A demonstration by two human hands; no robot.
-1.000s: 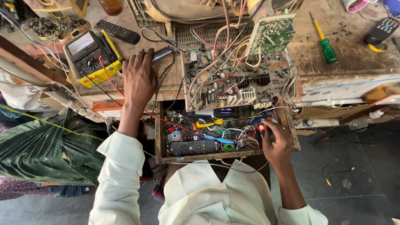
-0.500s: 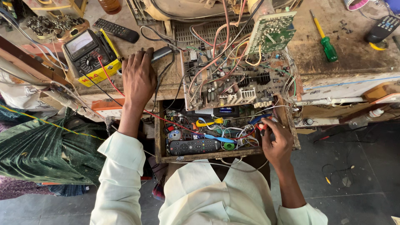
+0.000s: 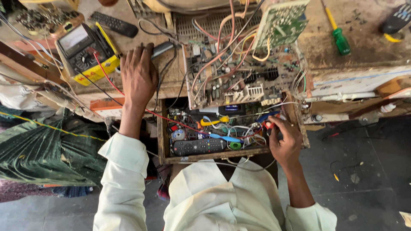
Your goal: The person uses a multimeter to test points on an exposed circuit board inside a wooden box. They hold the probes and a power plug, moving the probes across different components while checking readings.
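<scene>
The left hand (image 3: pixel 138 76) is resting open and flat on the bench, at 9 o'clock from the board (image 3: pixel 239 77). The right hand (image 3: pixel 286 139) is closing on a red tool (image 3: pixel 269 124) in the drawer (image 3: pixel 165 141) at 6 o'clock; picking seems in progress.

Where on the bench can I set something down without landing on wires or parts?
Barest patch: the brown benchtop right of the green screwdriver, before the dark remote at the corner. Crowded: the circuit board, the open drawer where the right hand works, and around the left hand beside the yellow multimeter.
</scene>
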